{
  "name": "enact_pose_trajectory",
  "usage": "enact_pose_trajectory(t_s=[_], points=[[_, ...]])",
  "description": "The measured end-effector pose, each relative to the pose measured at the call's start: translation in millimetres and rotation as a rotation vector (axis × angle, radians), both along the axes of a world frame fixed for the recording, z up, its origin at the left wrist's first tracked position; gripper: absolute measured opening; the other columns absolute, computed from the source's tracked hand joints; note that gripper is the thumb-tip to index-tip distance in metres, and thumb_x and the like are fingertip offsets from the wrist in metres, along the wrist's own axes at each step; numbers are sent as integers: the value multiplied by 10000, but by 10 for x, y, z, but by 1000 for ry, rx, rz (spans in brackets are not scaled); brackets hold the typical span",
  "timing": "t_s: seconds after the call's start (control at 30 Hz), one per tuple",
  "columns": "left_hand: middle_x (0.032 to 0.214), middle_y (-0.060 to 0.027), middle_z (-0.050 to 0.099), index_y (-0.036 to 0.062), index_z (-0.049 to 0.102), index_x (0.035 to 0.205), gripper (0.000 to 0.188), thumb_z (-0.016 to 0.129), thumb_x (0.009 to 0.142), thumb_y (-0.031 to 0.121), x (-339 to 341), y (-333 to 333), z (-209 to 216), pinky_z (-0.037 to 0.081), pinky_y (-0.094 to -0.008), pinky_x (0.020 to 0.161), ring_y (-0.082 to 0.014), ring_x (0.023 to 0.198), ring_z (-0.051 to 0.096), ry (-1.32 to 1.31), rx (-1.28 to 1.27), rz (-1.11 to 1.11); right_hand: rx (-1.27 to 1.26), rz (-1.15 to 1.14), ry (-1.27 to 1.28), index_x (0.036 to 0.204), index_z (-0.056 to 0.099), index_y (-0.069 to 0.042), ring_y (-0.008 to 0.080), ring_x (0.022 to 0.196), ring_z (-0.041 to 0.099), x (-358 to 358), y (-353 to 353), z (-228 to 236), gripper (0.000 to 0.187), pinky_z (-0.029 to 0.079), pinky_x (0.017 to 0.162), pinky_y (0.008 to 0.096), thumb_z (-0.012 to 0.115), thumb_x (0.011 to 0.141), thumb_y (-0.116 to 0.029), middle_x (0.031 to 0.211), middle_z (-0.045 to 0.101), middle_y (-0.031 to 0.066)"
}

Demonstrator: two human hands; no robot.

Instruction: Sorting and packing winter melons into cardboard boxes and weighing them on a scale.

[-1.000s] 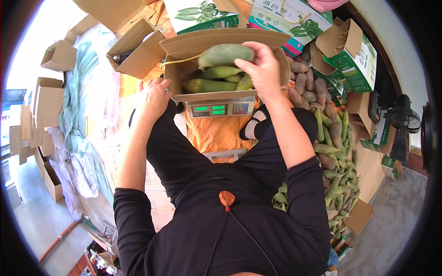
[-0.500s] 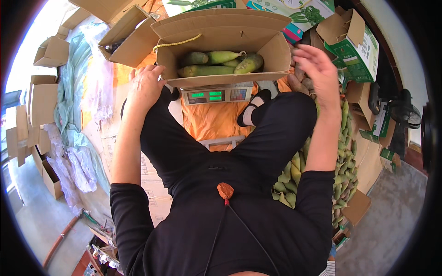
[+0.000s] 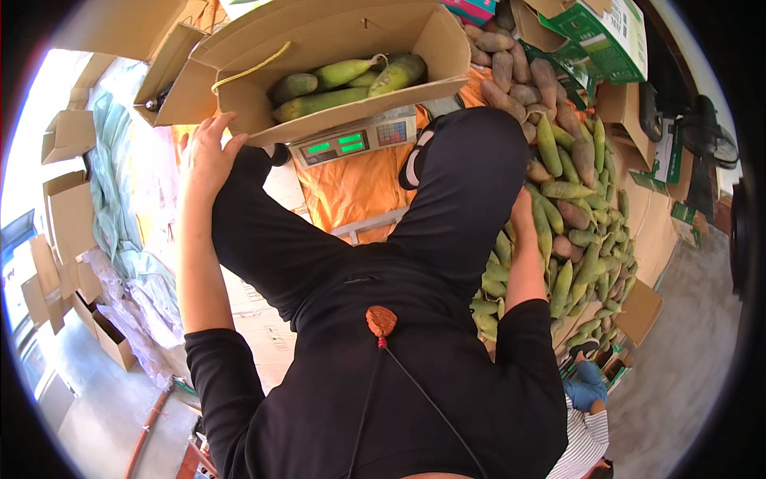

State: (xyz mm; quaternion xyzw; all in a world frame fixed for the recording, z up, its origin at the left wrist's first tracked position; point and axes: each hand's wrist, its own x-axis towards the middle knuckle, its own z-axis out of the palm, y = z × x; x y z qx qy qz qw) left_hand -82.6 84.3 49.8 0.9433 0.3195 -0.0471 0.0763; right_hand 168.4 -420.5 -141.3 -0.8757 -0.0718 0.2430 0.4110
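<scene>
A cardboard box [image 3: 335,120] holding several long green radishes [image 3: 343,73] sits tilted on a digital scale [image 3: 339,146] with lit green displays. My left hand [image 3: 206,156] is at the box's near left corner, fingers and thumb apart, fingertips touching the cardboard. Beside my right knee, my right hand [image 3: 523,211] is down at the large pile of green radishes [image 3: 586,259]. Its fingers are mostly hidden by the knee and the radishes, so whether it holds one does not show.
Brownish-purple radishes [image 3: 523,80] lie at the pile's far end. Green-and-white cartons [image 3: 602,40] and a black fan [image 3: 706,136] stand at far right. Plastic sheeting [image 3: 120,184] and small boxes [image 3: 72,203] line the left. A person in a striped top [image 3: 586,439] is at lower right.
My right hand has dropped from beside the box's right end to the pile by my knee. The view has swung right, showing more radishes; my left hand stays at the box corner.
</scene>
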Motion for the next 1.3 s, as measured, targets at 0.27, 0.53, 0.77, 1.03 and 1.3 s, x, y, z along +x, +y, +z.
enact_pose_trajectory(t_s=[0.27, 0.53, 0.77, 1.03, 1.3], points=[[1170, -140, 642, 93, 608, 1220, 394, 665, 852, 223, -51, 176, -34, 458, -402, 947, -301, 1118, 599, -65, 30, -60, -485, 257, 9, 999, 677, -27, 341, 851, 677, -1047, -669, -1139, 260, 520, 757, 427, 572, 841, -206, 883, 683, 208], [1195, -147, 630, 95, 549, 1285, 442, 647, 862, 178, -146, 310, -161, 401, -413, 995, -277, 1165, 564, -217, -237, 53, -83, 68, 25, 927, 668, -28, 275, 796, 673, -758, -226, -792, 162, 497, 667, 384, 529, 871, -88, 877, 699, 128], [1103, -140, 652, 46, 477, 1323, 480, 633, 903, 218, -41, 348, 107, 437, -358, 909, -207, 1027, 596, -386, -720, 451, 269, -51, 180, 1125, 622, -53, 99, 774, 594, 950, 702, 802, 255, 456, 659, 246, 603, 872, -66, 884, 653, 12], [942, -130, 695, -52, 668, 1000, 474, 648, 872, 404, 142, 674, -126, 477, -331, 816, -187, 886, 627, -199, -685, 399, -233, 509, -331, 952, 685, -5, 268, 805, 648, 1366, 2257, 2012, 422, 502, 756, 371, 605, 864, -410, 908, 685, 132], [877, -223, 696, -40, 695, 947, 487, 660, 824, 430, 372, 656, -416, 528, -418, 808, -304, 879, 688, 171, -539, 432, -611, 578, -269, 964, 704, -1, 368, 970, 650, 1246, 2802, 1583, 513, 503, 836, 449, 605, 829, -486, 1033, 670, 224]])
